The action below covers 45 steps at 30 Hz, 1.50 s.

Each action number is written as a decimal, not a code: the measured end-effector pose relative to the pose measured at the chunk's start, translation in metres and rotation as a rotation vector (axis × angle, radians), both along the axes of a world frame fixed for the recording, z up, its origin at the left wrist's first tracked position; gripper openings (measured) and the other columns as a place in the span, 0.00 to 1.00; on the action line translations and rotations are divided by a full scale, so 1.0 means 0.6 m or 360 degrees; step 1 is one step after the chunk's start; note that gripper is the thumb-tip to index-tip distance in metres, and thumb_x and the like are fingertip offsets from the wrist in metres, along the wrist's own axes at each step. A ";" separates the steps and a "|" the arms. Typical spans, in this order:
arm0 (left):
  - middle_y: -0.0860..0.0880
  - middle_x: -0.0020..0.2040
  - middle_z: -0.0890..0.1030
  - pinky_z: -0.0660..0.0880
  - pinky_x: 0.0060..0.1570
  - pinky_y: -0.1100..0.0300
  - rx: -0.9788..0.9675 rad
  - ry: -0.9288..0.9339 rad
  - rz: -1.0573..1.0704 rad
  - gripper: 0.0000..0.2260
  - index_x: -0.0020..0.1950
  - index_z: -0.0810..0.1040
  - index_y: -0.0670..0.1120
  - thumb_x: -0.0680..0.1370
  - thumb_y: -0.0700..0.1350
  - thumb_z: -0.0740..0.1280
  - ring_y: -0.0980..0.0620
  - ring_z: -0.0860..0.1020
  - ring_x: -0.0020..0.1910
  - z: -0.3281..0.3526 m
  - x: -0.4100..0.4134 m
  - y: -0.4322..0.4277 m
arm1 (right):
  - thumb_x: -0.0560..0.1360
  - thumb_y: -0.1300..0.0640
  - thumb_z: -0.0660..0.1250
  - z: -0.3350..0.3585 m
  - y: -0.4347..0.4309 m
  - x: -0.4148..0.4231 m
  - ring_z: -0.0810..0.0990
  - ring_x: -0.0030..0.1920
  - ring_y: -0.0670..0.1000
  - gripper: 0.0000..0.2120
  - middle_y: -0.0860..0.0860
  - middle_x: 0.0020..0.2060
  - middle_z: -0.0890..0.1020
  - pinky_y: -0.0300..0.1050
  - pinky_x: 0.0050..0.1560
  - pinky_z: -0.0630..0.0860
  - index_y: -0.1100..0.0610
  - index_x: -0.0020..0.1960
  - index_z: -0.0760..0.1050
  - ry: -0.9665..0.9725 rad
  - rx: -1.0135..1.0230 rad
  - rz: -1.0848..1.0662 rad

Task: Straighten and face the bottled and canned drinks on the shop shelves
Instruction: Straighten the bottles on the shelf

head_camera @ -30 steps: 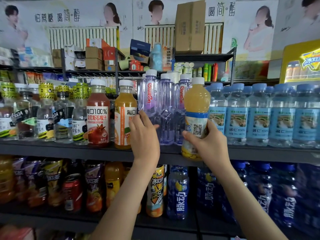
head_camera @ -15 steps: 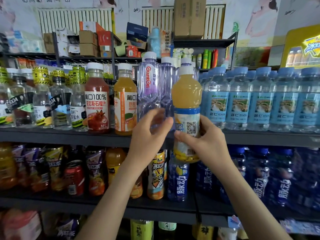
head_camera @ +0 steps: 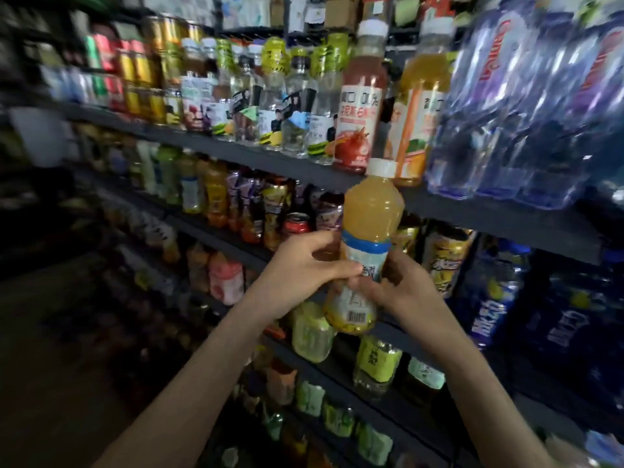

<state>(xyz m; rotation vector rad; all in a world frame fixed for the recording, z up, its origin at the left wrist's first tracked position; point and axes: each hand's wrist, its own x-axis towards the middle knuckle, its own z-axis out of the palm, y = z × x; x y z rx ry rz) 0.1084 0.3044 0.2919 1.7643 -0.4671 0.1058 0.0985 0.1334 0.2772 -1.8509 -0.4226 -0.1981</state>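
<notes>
The shelves (head_camera: 472,211) are carrying drinks on every tier, but the picture is blurring toward the left and bottom, so the order of the lower tiers is not showing. On the upper tier the clear water bottles (head_camera: 523,113) are standing packed at the right, with a red juice bottle (head_camera: 361,106) and an orange juice bottle (head_camera: 422,106) standing upright beside them, labels outward; that stretch is looking done. One yellow drink bottle (head_camera: 371,214) is being held off the shelves, slightly tilted, in front of the middle tier, just below the upper tier's edge. The left grip (head_camera: 304,268) is pinching its label band and the right grip (head_camera: 405,292) is wrapping its lower body, both clamped on it. Its barcode (head_camera: 357,317) is facing the person. By my judgement it is awaiting a slot and facing.
</notes>
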 end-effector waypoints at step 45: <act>0.50 0.48 0.85 0.78 0.45 0.61 -0.0379 -0.0035 0.0735 0.11 0.56 0.81 0.49 0.74 0.42 0.70 0.52 0.83 0.49 0.046 0.631 1.385 | 0.69 0.51 0.74 0.024 1.444 0.764 0.81 0.49 0.40 0.15 0.39 0.47 0.84 0.40 0.50 0.79 0.44 0.55 0.77 -0.0127 0.0143 0.0509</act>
